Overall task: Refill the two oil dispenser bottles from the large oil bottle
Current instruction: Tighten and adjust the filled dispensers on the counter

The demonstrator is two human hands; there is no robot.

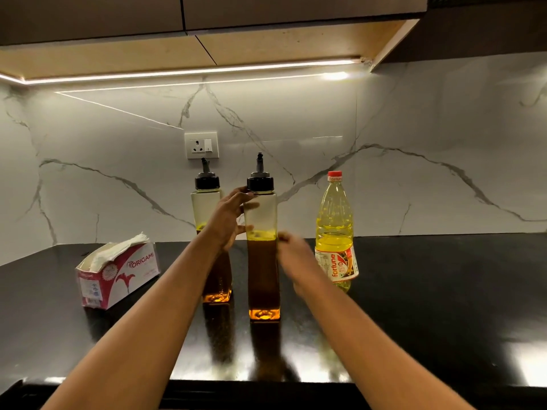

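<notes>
Two tall square glass dispenser bottles with black pour spouts stand on the black counter. The far dispenser bottle (pixel 206 208) is partly hidden behind my left arm. The near dispenser bottle (pixel 262 270) holds dark oil to a little above half. My left hand (pixel 228 221) reaches between them and grips the near bottle's upper left side, thumb in front and fingers behind. My right hand (pixel 293 250) is blurred, its fingertips at that bottle's right edge near the oil level, not wrapped round it. The large oil bottle (pixel 335 232), yellow with a red cap on, stands upright to the right.
An open tissue box (pixel 118 276) lies on the counter at the left. A marble backsplash with a wall socket (pixel 202 145) rises behind the bottles. Cabinets with a light strip hang overhead. The counter's front edge (pixel 266 383) runs below my forearms.
</notes>
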